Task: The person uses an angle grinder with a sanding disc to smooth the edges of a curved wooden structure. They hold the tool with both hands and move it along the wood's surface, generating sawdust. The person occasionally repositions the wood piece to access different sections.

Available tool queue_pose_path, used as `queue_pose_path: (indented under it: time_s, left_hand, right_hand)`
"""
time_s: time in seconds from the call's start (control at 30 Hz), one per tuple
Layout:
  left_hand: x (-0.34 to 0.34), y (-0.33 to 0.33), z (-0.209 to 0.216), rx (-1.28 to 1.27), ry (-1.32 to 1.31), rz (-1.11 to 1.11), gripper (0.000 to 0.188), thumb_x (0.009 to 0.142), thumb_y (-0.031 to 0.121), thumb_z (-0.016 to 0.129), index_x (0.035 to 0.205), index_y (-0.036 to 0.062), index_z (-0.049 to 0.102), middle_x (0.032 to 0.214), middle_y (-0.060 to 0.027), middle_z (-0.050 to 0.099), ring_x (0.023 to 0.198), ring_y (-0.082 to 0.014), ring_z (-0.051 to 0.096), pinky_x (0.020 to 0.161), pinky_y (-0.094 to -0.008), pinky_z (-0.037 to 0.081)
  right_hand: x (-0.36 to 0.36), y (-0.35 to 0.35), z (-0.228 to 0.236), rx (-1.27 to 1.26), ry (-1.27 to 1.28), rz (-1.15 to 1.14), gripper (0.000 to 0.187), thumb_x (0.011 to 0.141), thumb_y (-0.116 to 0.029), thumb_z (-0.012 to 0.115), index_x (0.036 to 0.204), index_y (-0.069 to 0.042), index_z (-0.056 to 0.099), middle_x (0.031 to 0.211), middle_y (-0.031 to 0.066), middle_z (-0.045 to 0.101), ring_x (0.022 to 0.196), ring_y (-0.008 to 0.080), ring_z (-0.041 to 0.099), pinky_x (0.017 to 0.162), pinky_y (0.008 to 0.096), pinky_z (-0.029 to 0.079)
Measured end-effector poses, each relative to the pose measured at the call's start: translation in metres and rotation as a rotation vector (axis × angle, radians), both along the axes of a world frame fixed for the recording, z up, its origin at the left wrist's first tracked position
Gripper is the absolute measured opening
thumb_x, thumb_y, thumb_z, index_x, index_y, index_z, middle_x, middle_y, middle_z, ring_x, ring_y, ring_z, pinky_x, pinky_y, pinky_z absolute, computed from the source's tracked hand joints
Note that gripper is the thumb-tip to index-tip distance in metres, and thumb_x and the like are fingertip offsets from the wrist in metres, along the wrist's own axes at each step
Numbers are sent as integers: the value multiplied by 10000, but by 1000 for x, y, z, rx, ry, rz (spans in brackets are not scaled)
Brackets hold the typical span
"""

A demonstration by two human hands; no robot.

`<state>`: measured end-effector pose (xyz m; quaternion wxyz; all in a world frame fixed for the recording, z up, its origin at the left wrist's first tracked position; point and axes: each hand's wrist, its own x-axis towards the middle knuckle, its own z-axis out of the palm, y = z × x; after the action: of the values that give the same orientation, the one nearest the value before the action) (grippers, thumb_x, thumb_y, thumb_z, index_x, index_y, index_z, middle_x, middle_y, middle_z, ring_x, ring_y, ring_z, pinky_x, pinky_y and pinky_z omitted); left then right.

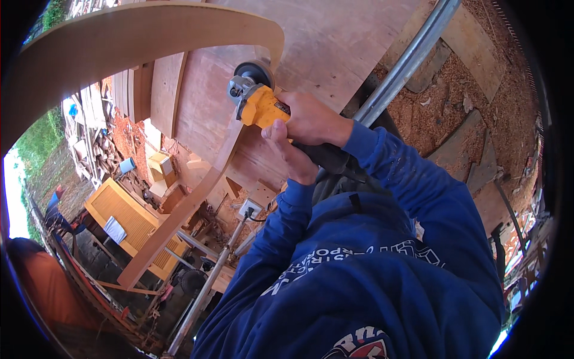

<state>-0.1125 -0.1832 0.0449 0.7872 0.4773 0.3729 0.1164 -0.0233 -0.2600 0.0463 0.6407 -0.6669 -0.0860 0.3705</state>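
Observation:
A yellow and grey angle grinder (263, 109) with a round black disc (256, 72) is in my two hands. My right hand (312, 118) wraps its yellow body. Below it, my left hand (291, 154) closes on the underside, thumb up; its other fingers are partly hidden. The disc is at the edge of a curved wooden piece, whose broad upper arm (161, 27) sweeps to the far left. From near the disc a long narrow wooden strip (191, 200) runs to the lower left; I cannot tell whether both are one piece.
Under the work lies a wide plywood sheet (335, 45). A metal pipe (409, 63) slants past its right side, above a sawdust-covered floor (472, 78). At the left stand stacked boards (140, 93) and a yellow louvered panel (128, 215). A plug sits in a white outlet (250, 207).

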Motion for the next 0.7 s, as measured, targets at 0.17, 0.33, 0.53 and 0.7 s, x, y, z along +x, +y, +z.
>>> queue_pose_path:
  time_s: [0.17, 0.33, 0.53, 0.7]
  left_hand:
    - [2, 1, -4, 73, 42, -18, 416, 962, 414, 586, 1220, 98, 504, 1156, -58, 559, 1099, -177, 577, 986, -336, 465]
    - [3, 2, -4, 136, 50, -18, 280, 991, 343, 568, 1085, 87, 505, 1039, -21, 507, 1015, -123, 513, 929, -296, 392]
    - [5, 1, -3, 162, 64, -15, 276, 991, 340, 570, 1070, 81, 519, 1020, -14, 485, 971, -120, 495, 882, -293, 384]
    - [2, 4, -11, 250, 82, -46, 280, 997, 338, 569, 1023, 60, 564, 1018, -22, 452, 969, -122, 470, 861, -287, 369]
  right_hand:
    - [1, -1, -4, 49, -1, -17, 646, 749, -472, 781, 1080, 65, 637, 879, 222, 702, 806, 337, 692, 741, 404, 523]
    - [3, 0, -7, 58, 3, 4, 649, 751, -478, 778, 1087, 59, 639, 889, 209, 705, 802, 310, 684, 747, 393, 522]
    - [3, 1, -12, 48, 11, 12, 638, 755, -482, 768, 1102, 39, 644, 900, 195, 709, 807, 299, 683, 749, 388, 522]
    - [3, 0, -12, 34, 34, 20, 617, 761, -464, 761, 1114, 30, 648, 898, 201, 713, 803, 305, 687, 751, 392, 524]
